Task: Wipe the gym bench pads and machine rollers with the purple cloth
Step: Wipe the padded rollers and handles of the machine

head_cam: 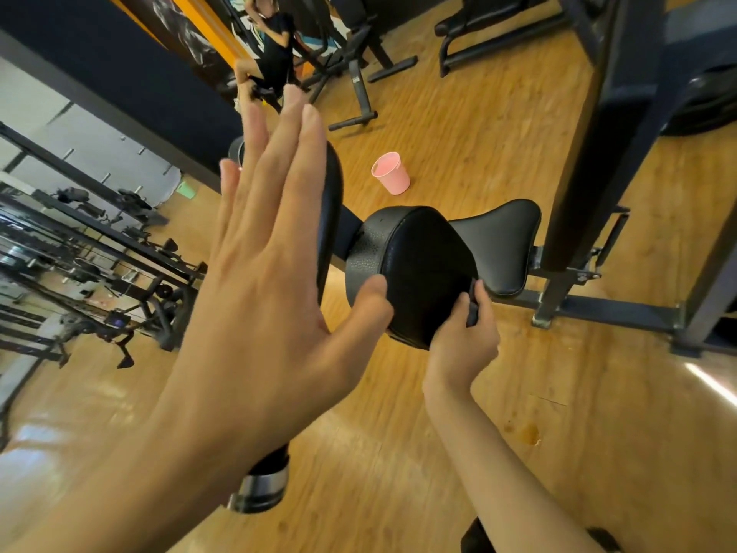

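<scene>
We hold our left hand (259,273) raised flat, fingers straight and together and pointing far, with the thumb over the left edge of the round black pad (414,269); we cannot tell if it touches. Our right hand (464,345) grips that pad's near-right edge, the thumb on a small dark thing we cannot identify. We count three black pads: the round one, a seat pad (506,241) just right, and a long pad (333,201) behind the left hand. One roller (265,470) lies near, and one pink bucket (391,172) stands far.
</scene>
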A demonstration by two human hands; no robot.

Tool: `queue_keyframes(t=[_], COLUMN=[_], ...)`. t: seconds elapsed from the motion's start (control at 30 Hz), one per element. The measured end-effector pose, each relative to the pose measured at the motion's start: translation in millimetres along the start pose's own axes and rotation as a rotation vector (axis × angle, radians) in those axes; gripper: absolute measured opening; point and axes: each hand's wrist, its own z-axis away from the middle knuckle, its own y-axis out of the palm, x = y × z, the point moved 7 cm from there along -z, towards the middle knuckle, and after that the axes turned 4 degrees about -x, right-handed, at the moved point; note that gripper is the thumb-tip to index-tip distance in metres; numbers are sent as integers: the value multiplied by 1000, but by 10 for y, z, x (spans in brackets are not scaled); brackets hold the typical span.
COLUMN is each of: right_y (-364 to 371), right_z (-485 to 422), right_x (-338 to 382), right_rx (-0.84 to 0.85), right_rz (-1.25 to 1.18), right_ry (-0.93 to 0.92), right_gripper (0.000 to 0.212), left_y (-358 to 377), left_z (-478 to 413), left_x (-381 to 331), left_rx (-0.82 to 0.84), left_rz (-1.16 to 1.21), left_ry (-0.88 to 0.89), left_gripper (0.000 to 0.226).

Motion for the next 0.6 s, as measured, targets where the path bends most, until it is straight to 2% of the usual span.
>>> queue_keyframes(t=[0.1,0.13,0.17,0.2,0.3,0.37,0.43,0.53,0.6], right_y=[188,226,221,165,-51,-61,68,252,245], right_z=[452,476,417,298,-69,-106,70,606,771], right_x=[600,633,571,419,-64,-116,168,675,624], right_rx=[168,198,188,156,60,24,47,224,280], right_rz=[1,22,47,66,42,41,26,-23,38], right_ry=[-496,-631,-679,-623,-179,-41,-130,-499,-712], right_gripper=[38,37,36,35,34,33,34,36,37], left_y=[22,19,3,-7,-53,-77,-100,-97,-114], left_z=[-28,-35,-44,-39,-1,42,82,156,201], left_x=[-41,-39,-39,-26,35,56,60,39,71], left_rx=[14,18,36,73,184,200,160,104,106], left_rz=[31,48,72,103,227,245,229,152,170], left_ry=[-4,-4,9,16,59,67,74,102,94], left_gripper=[96,96,96,97,104,105,102,96,95])
